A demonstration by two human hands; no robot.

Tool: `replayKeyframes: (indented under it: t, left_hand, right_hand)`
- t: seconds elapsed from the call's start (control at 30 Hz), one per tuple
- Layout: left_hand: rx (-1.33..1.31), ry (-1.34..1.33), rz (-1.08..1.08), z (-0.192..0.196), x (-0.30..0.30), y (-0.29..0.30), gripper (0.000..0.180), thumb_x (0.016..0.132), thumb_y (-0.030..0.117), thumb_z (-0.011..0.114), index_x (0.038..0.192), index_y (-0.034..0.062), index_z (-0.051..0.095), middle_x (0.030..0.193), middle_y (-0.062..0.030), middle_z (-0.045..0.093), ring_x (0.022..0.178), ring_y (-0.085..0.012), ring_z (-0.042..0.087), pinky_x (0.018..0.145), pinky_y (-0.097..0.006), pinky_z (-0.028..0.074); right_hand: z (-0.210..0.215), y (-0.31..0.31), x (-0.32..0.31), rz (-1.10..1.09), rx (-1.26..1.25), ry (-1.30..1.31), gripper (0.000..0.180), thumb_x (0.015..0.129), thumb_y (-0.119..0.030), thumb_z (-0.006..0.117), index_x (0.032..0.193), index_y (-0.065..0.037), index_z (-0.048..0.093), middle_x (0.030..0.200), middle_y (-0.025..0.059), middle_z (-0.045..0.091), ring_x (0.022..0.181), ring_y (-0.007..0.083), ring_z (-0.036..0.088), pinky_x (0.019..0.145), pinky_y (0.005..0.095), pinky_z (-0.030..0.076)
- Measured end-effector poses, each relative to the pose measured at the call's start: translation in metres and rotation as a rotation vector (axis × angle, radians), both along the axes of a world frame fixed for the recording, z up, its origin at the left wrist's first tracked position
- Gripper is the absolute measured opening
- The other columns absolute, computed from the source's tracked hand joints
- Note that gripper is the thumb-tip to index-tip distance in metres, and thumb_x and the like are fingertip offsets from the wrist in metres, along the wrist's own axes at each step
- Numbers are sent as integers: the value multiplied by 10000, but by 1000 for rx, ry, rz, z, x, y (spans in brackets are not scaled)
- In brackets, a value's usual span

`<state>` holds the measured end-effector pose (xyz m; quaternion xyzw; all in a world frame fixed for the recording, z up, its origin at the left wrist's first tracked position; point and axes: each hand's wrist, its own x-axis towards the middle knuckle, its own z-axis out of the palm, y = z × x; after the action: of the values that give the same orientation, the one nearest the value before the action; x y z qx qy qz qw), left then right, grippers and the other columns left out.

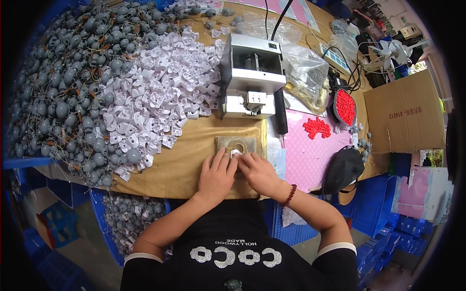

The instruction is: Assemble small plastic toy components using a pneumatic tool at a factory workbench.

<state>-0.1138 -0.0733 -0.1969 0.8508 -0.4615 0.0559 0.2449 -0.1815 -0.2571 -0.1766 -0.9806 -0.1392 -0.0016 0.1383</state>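
Observation:
A small white plastic part (236,152) sits at the near side of a flat, light-brown block (250,142) with a round recess, on the cloth-covered table. My right hand (262,175) is closed, its thumb and fingertips pinching the white part from the right. From the left, my left hand (216,175) bends its fingers over the block's near edge. Its index fingertip reaches the white part, and its thumb is mostly hidden. Both hands nearly touch in front of the block.
Beyond the block stands a grey-white bench machine (252,72) with a black handle. White plastic parts (165,77) and grey wired pieces (63,97) are heaped left. Red pieces (317,127), a red-filled tray (345,107), a black pouch (343,169) and a cardboard box (405,114) lie right.

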Motion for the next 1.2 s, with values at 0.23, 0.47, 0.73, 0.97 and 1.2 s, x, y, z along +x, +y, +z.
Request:
replayKeyframes:
  t: [0.23,0.47,0.73,0.97,1.2]
  left_hand:
    - [118,-44,62,2,-13,-4,557,771,132,727,1312,70,610,1272,-152,568,1307,-316,507,1006,-513,414]
    - [102,-10,50,-4,-8,-6,510,764,98,729,1265,91,636,1206,-128,580,1283,-306,526,993,-482,429]
    - [82,17,36,-3,-5,-7,520,756,78,741,1265,87,636,1173,-141,585,1262,-334,545,1003,-481,437]
    - [68,12,27,-7,-5,-7,522,750,56,731,1263,71,637,1155,-159,589,1254,-349,554,998,-491,449]
    - [-9,59,-7,-5,2,-3,448,762,49,717,1207,62,667,1171,-186,603,1233,-361,569,992,-477,469]
  right_hand:
    - [5,-38,-2,-276,774,296,579,827,-15,727,1383,-77,579,1154,116,624,994,255,624,880,358,526]
    - [-16,-63,-8,-509,976,357,337,829,-38,784,1152,-57,692,1085,23,652,861,98,578,750,248,488]
    - [-31,-52,12,-448,1225,122,280,853,83,679,1108,-34,675,1138,15,593,841,51,548,698,183,449]
    - [-17,-38,26,-420,1773,319,422,855,122,694,1243,8,573,1220,99,587,1112,180,650,887,292,556]
    - [-2,-44,33,-389,1260,490,342,826,-13,808,1134,-11,660,1054,68,711,930,159,684,833,293,571]
